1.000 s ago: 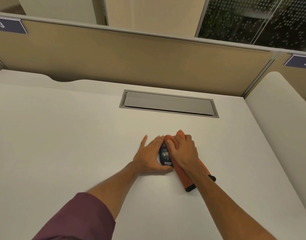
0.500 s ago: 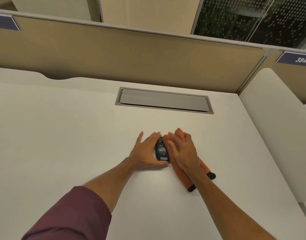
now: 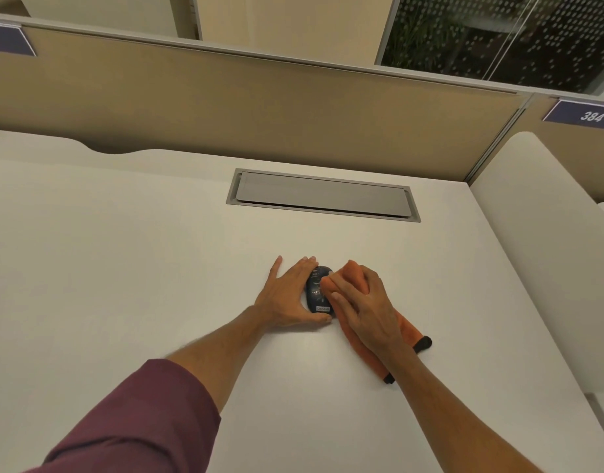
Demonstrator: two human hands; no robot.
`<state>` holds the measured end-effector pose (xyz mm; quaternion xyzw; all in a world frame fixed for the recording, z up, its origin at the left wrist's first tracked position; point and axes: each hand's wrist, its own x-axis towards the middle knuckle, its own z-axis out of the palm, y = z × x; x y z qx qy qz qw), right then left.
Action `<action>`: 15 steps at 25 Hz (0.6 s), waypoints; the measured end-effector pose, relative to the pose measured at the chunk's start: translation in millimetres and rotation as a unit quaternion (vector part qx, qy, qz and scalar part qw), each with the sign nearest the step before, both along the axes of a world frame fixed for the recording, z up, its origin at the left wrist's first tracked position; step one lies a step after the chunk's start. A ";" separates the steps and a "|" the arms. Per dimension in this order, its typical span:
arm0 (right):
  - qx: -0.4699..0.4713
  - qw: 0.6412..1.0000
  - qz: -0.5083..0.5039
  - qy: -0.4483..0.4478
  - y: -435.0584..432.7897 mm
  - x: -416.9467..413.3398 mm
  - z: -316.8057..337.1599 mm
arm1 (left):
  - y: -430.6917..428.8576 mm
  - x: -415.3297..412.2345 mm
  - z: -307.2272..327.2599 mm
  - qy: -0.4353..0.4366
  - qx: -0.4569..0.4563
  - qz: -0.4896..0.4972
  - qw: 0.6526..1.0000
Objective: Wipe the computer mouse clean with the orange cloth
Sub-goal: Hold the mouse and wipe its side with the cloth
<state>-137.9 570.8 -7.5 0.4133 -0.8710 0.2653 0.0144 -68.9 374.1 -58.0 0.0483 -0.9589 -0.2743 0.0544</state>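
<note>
A dark blue computer mouse (image 3: 317,295) with a small white label sits on the white desk (image 3: 123,268). My left hand (image 3: 286,298) wraps its left side and near end, fingers and thumb holding it steady. My right hand (image 3: 365,308) grips the orange cloth (image 3: 356,276) and presses its bunched front against the mouse's right side. The rest of the cloth trails back under my right wrist, ending in two black corner tabs. Much of the mouse's right half is hidden by cloth and fingers.
A grey cable hatch (image 3: 322,196) is set into the desk behind the hands. A tan partition (image 3: 259,110) closes off the back, with a number plate 384 (image 3: 580,114) at right. A neighbouring white desk (image 3: 549,233) adjoins on the right.
My right hand with the cloth has slid toward the right side of the mouse, uncovering more of its top. My left hand keeps its hold. The camera has shifted slightly.
</note>
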 end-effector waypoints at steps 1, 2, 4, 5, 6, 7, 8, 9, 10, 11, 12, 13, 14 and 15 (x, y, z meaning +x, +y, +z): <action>0.012 1.000 0.001 -0.001 -2.0 1.3 -0.3 | 0.2 0.7 0.4 0.000 0.003 0.001 1.000; 0.027 1.000 0.005 -0.006 -2.4 3.4 0.1 | 0.3 0.9 1.1 -0.001 0.006 0.002 1.000; 0.034 0.999 0.031 0.008 2.2 6.9 -0.2 | 0.0 0.7 1.9 -0.007 0.009 -0.003 1.000; 0.031 0.998 0.051 0.031 6.6 7.8 -0.5 | -0.1 0.8 2.3 -0.008 0.008 -0.005 1.000; 0.030 0.996 0.069 0.056 11.6 8.0 0.1 | 0.0 1.1 2.9 -0.008 0.008 -0.007 1.000; 0.033 0.993 0.083 0.078 16.1 7.3 1.3 | -0.1 1.4 3.4 -0.007 0.008 -0.009 1.000; 0.040 0.990 0.094 0.094 20.1 6.4 2.3 | -0.3 1.6 3.9 -0.006 0.007 -0.011 1.000; 0.050 0.988 0.104 0.105 23.4 5.4 3.1 | -0.7 1.6 4.1 -0.007 0.003 -0.012 1.000; 0.058 0.986 0.111 0.113 26.3 4.6 3.8 | -1.0 1.5 4.2 -0.008 -0.002 -0.010 1.000; 0.063 0.984 0.114 0.119 28.1 3.9 4.2 | -1.3 1.0 4.2 -0.009 -0.008 -0.008 1.000; 0.061 0.984 0.111 0.122 28.8 3.8 5.0 | -1.2 0.9 4.1 -0.010 -0.010 -0.007 1.000; 0.054 0.985 0.104 0.126 28.0 4.5 6.0 | -0.9 0.7 3.7 -0.009 -0.007 -0.007 1.000; 0.046 0.986 0.094 0.129 25.7 5.9 6.5 | -0.6 0.7 3.4 -0.008 -0.002 -0.007 1.000; 0.041 0.987 0.085 0.133 22.6 8.0 6.2 | -0.5 0.8 3.1 -0.006 0.001 -0.007 1.000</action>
